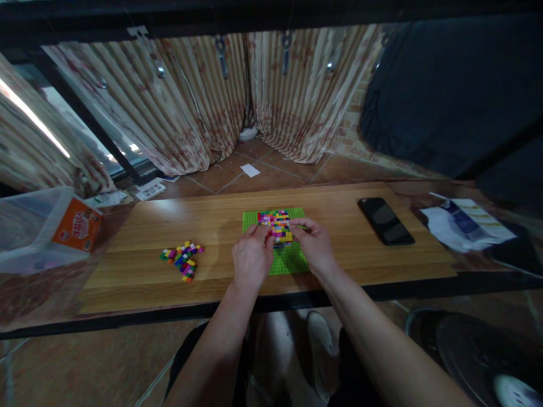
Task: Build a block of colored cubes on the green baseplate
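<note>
A green studded baseplate (292,261) lies at the middle of the wooden board, near its front edge. On it is a dense, many-coloured block of small toy bricks (280,225). My left hand (253,254) is closed at the block's left and lower-left edge, its fingertips partly hidden behind the knuckles. From the other side, my right hand (314,242) pinches the block's right edge between thumb and fingers. Whether a single loose brick is between the fingers is too small to tell. Off to the left, a loose heap of coloured bricks (185,260) rests on the board.
A black smartphone (385,220) lies right on the wooden board (339,209). Beyond the board's right end are papers (470,223). At far left stands a clear plastic bin (34,232) with an orange label. Patterned curtains (203,102) hang behind; a white card (250,170) lies on the tiles.
</note>
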Motion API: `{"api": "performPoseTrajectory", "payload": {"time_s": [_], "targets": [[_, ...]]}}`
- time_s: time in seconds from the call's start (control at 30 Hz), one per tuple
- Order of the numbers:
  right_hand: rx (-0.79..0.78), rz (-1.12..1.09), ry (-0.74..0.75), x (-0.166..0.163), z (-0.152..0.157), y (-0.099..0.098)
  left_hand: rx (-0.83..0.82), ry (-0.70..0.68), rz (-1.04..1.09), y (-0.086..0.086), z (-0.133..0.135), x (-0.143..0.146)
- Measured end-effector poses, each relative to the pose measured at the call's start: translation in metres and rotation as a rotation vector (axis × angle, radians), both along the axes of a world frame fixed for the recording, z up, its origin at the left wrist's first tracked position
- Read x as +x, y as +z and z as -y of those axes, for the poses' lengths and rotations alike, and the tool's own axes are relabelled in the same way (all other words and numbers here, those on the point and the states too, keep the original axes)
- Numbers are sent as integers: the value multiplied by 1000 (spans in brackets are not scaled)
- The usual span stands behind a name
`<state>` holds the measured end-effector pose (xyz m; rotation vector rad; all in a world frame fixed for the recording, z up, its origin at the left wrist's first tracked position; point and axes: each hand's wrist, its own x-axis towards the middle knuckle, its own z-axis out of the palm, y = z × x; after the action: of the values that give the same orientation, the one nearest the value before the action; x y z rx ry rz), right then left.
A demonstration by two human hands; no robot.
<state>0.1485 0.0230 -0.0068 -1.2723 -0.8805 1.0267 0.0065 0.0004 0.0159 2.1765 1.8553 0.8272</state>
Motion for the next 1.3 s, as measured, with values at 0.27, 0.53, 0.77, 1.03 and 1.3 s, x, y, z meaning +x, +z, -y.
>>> {"api": "performPoseTrajectory", "payload": {"time_s": [0.27,0.53,0.77,1.03,1.3], "targets": [[62,107,16,-3,0,-6,15,35,17,-2,3,3],[80,230,42,-5,2,-9,32,29,44,-3,3,4],[139,419,-14,-17,5,-5,9,42,9,-2,3,4],[135,435,-13,-18,2,-3,2,23,32,-1,3,3],[148,466,4,-19,2,-1,6,-10,98,-3,3,2]]}}
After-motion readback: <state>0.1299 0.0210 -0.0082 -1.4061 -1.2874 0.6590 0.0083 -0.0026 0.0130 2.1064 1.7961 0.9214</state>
